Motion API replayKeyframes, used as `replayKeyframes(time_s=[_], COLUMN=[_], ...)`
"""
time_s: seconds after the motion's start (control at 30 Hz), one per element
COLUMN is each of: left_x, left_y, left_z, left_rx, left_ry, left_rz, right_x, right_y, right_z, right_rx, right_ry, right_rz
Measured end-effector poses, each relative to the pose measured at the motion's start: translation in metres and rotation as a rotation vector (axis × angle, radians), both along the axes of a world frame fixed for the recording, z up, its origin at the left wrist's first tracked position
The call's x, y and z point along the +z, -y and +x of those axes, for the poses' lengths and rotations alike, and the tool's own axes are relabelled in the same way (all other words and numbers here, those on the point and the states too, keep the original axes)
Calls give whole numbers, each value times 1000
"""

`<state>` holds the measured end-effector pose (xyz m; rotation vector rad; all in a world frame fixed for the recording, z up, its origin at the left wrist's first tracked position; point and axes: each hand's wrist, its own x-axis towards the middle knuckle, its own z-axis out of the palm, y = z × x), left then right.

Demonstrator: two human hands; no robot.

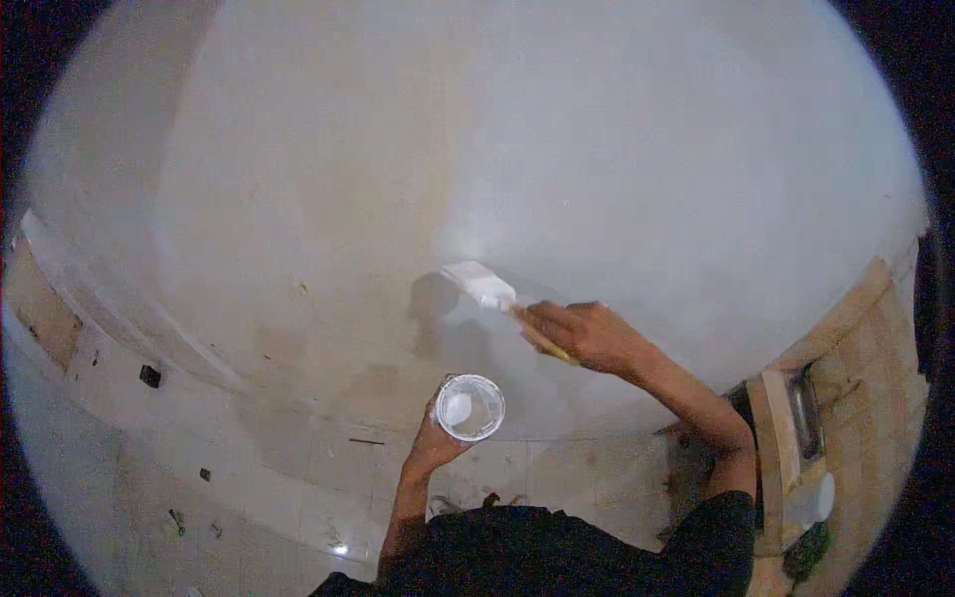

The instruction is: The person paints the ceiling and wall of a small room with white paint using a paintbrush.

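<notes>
my right hand (587,333) is closed around the yellow handle of one wide, flat paintbrush (479,283) whose bristles and ferrule are coated white. the fingers wrap the handle fully, so only a short yellow end shows below my palm. the brush head lies flat against the pale, off-white plastered wall (557,149) in front of me, just up and left of my knuckles, and its grey shadow falls on the wall to its left.

my left hand (434,443) holds one small round clear plastic cup (470,406) from underneath, fingers curled up around its base and side. the cup stands upright, its mouth facing me, and there is white paint in the bottom. it sits below the brush and a little to the left, apart from it, and not touching the wall as far as i can tell.

the wall shows one brighter patch around the brush and duller, brownish patches lower down and to the left. below it runs a pale tiled floor (249,478) speckled with dark bits and smears; i count two small dark square marks on the left.

at my right stands one wooden frame (776,448) of raw planks, with a metal piece on it that i cannot make out and one white rounded object (814,500) lower down. both my sleeves are black.
</notes>
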<state>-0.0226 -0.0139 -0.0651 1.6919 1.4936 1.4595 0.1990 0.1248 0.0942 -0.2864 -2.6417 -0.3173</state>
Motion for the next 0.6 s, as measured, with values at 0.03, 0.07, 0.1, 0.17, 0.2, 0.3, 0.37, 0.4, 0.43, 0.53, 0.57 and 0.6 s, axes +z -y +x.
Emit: replayKeyframes(time_s=[0.03,0.07,0.1,0.17,0.2,0.3,0.37,0.4,0.43,0.53,0.57,0.6], left_x=[6,16,22,21,21,27,27,27,29,30,29,27], left_y=[4,3,4,6,6,7,5,6,6,9,8,7], left_z=[0,-1,0,1,1,3,4,4,4,5,4,3], left_rx=[14,-43,-99,-53,-12,-30,-40,-55,-48,-31,-34,-36], left_ry=[4,38,72,30,-12,13,29,46,43,75,81,88], left_rz=[-7,-29,-51,-30,-13,-18,-54,-84,-87,-96,-91,-86], right_x=[9,19,29,43,50,53,46,33,22,26,35,41], right_y=[-1,-8,-12,-12,-8,-4,-3,-3,-4,-3,-1,-2], right_z=[-3,-5,-7,-9,-8,-2,1,4,5,12,13,9], right_rx=[14,-16,-45,-29,2,-29,-92,-108,-118,35,111,110], right_ry=[4,2,0,-38,-176,-286,-260,-53,151,171,144,143], right_rz=[-7,-3,2,90,202,372,429,412,398,373,334,330])
